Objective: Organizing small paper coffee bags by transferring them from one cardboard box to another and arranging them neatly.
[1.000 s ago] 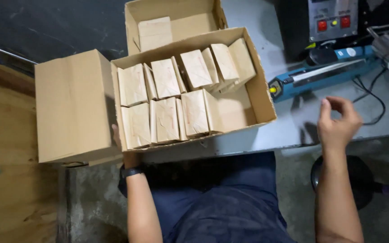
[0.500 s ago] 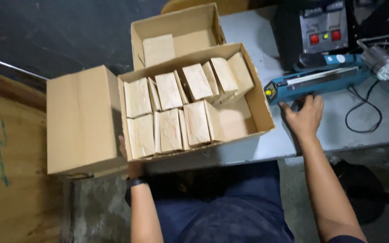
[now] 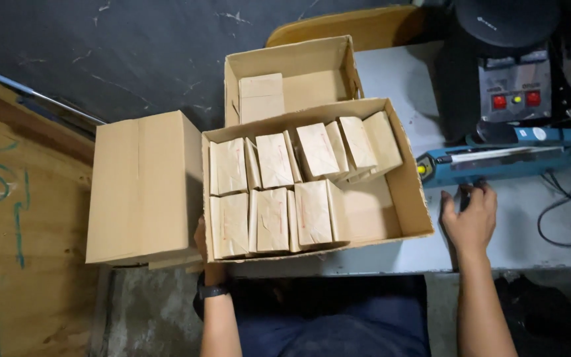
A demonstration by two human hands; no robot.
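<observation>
An open cardboard box (image 3: pixel 412 198) rests on the table's near edge, filled with several brown paper packets (image 3: pixel 273 218) standing in two rows. My left hand (image 3: pixel 201 239) is mostly hidden under the box's near left corner and holds it from below; a dark watch sits on that wrist. My right hand (image 3: pixel 470 218) lies on the grey table to the right of the box, fingers curled against the base of a blue heat sealer (image 3: pixel 497 162). I cannot tell whether it grips anything.
A second open box (image 3: pixel 338 59) with one packet stands behind the first. A closed carton (image 3: pixel 143 185) lies to the left. A black machine with red buttons (image 3: pixel 513 92) and a black cable (image 3: pixel 570 218) are at right. A wooden board (image 3: pixel 14 218) is at far left.
My right hand came down from the air at the right and now rests against the blue sealer. The boxes stay put; the view shifted.
</observation>
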